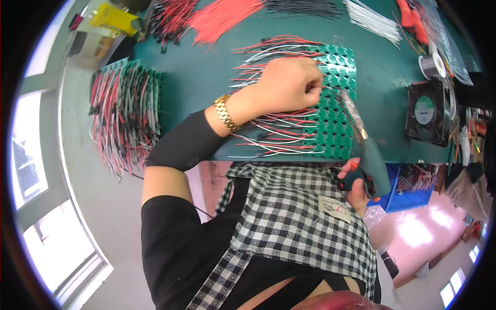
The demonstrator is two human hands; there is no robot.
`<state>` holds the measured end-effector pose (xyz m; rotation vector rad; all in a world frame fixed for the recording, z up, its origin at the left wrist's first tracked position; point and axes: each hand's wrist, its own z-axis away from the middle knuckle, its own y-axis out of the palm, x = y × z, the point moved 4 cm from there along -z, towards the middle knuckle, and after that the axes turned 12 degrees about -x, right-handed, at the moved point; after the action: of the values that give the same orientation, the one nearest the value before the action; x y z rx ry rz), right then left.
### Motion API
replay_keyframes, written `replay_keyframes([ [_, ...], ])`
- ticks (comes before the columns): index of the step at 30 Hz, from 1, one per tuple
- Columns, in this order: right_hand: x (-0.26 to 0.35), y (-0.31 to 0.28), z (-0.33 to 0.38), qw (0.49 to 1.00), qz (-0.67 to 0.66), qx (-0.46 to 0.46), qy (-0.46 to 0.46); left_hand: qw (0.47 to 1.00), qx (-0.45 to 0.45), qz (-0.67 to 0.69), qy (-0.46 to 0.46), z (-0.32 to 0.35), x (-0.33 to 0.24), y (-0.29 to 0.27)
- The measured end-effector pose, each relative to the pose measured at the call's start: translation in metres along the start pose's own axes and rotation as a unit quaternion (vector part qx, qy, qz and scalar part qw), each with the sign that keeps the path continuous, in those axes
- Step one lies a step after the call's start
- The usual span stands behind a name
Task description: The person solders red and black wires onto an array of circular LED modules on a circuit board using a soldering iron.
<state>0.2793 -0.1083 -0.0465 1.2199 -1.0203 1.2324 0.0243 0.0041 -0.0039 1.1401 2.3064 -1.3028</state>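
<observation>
A green panel of small round circuit boards (330, 126) lies on the bench in front of me. Red, black and white wires (279, 135) run leftward from it in rows. My left hand (292, 85), with a gold watch at its wrist, is closed over the panel's left middle part. Its fingertips are curled under, so what they pinch is hidden. From the right, my right hand (357, 188) grips a soldering gun (376, 168) with a dark green body. The gun's metal barrel points up and away, its tip over the panel near my left fingers.
Wired boards (129, 108) are piled at the left edge. Along the back lie red wires (225, 20), black wires (305, 7) and white wires (373, 21). To the right are a solder spool (432, 67) and a black fan (428, 111). A blue crate (411, 199) stands below the bench.
</observation>
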Motion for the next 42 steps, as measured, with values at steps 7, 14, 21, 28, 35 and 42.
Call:
replay_keyframes([
  [7,0.004,0.002,-0.004,1.000,0.012,0.007,0.006,1.000,0.011,-0.005,-0.019,-0.001,0.001,0.002],
  [14,0.005,0.003,-0.004,1.000,0.025,0.017,0.008,1.000,0.017,-0.005,-0.022,-0.001,0.000,0.002],
  [21,0.016,0.002,-0.007,0.999,-0.027,-0.015,-0.032,1.000,0.018,-0.006,-0.018,-0.001,0.002,0.003],
  [28,0.047,-0.004,-0.011,0.986,0.094,-0.055,-0.126,1.000,-0.010,0.020,0.001,0.002,-0.001,-0.001],
  [35,0.033,0.012,-0.034,0.991,-0.032,-0.040,-0.121,1.000,-0.003,0.010,-0.008,0.002,-0.006,-0.005],
  [42,0.027,0.007,-0.035,0.986,-0.122,-0.033,-0.109,0.975,-0.057,-0.170,-0.128,-0.042,0.053,-0.064],
])
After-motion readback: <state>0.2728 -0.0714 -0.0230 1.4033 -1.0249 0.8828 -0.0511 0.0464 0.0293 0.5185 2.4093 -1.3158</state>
